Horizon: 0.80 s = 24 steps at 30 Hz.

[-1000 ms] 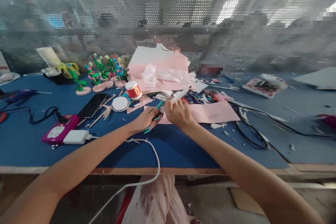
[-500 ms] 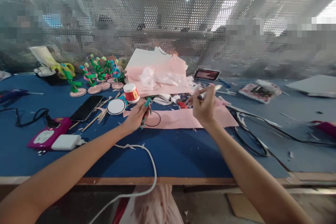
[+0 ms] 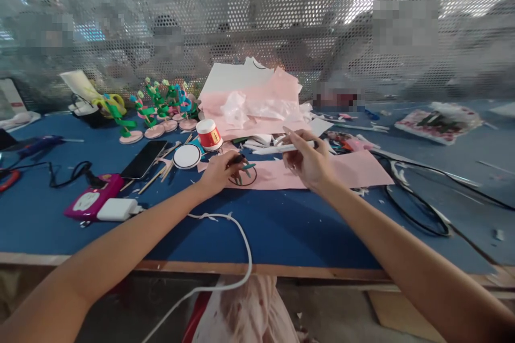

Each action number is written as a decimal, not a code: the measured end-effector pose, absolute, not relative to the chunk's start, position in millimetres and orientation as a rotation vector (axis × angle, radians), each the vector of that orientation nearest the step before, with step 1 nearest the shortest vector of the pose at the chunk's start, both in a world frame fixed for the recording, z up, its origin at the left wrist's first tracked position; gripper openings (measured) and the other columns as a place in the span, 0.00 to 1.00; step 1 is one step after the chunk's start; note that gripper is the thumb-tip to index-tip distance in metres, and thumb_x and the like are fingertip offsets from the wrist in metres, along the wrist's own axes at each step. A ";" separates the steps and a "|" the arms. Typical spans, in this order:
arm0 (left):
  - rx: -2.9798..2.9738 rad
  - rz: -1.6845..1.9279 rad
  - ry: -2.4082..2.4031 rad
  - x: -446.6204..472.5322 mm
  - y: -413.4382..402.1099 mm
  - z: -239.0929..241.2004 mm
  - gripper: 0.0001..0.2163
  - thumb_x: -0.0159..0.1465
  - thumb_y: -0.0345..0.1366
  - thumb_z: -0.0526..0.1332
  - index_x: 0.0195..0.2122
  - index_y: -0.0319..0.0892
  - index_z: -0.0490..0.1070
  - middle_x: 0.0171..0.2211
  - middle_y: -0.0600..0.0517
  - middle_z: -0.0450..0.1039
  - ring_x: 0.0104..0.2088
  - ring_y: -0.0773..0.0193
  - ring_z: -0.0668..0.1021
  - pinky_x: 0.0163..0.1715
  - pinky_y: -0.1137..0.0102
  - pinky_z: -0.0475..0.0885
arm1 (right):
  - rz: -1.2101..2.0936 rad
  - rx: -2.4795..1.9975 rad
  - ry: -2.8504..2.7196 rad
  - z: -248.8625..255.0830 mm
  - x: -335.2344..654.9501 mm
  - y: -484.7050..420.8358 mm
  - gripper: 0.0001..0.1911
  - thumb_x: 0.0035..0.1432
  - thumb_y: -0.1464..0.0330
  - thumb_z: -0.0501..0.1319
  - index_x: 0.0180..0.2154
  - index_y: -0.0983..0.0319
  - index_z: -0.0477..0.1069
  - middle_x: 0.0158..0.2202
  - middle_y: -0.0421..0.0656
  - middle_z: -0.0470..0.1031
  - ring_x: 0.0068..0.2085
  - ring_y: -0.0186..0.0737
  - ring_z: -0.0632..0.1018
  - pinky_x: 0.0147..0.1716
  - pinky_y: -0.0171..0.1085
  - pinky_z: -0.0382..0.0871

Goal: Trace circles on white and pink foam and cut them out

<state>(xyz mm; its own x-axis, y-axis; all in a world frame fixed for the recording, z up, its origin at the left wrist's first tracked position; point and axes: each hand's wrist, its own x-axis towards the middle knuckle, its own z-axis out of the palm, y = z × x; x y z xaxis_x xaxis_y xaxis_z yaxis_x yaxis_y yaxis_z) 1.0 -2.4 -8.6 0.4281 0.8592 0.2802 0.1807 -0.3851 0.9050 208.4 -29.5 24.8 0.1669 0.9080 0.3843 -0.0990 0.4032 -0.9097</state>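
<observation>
My right hand [image 3: 308, 163] holds a white marker pen [image 3: 281, 148] level, just above a strip of pink paper [image 3: 322, 172] lying on the blue table [image 3: 261, 220]. A black circle [image 3: 246, 176] is drawn on the paper's left end. My left hand [image 3: 219, 171] rests on that end beside the circle, fingers closed on a small dark piece that looks like the pen's cap [image 3: 237, 160], with green-tipped nails over the circle.
A heap of pink and white paper [image 3: 251, 102] lies behind. To the left are a round white lid [image 3: 187, 156], a red-and-white jar [image 3: 209, 134], a phone [image 3: 144, 158], a pink power strip [image 3: 94, 203], wooden sticks and several green-and-blue figures on discs [image 3: 161, 112]. Black cable [image 3: 418, 206] loops at the right.
My right hand lifted the pen off the paper, swung right, then came back left with the pen level. My left hand stayed at the drawn circle, uncovered since the first frame.
</observation>
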 end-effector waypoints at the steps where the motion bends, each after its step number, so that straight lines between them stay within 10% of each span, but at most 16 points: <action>1: 1.816 1.003 0.895 1.3 -2.3 -8.3 0.07 0.59 0.37 0.63 0.34 0.39 0.69 0.23 0.56 0.70 0.21 0.70 0.74 0.23 0.75 0.72 | 0.863 -0.908 -1.200 24.6 208.1 -30.2 0.23 0.45 0.47 0.68 0.23 0.59 0.66 0.18 0.37 0.68 0.14 0.28 0.64 0.09 0.30 0.54; 24: 2.462 0.981 1.033 -11.7 -23.1 -2.9 0.09 0.65 0.33 0.50 0.38 0.41 0.70 0.32 0.48 0.76 0.33 0.60 0.76 0.35 0.69 0.68 | 1.169 -0.757 -1.480 11.4 194.8 -43.5 0.25 0.45 0.49 0.71 0.22 0.62 0.67 0.19 0.38 0.73 0.18 0.33 0.76 0.17 0.33 0.74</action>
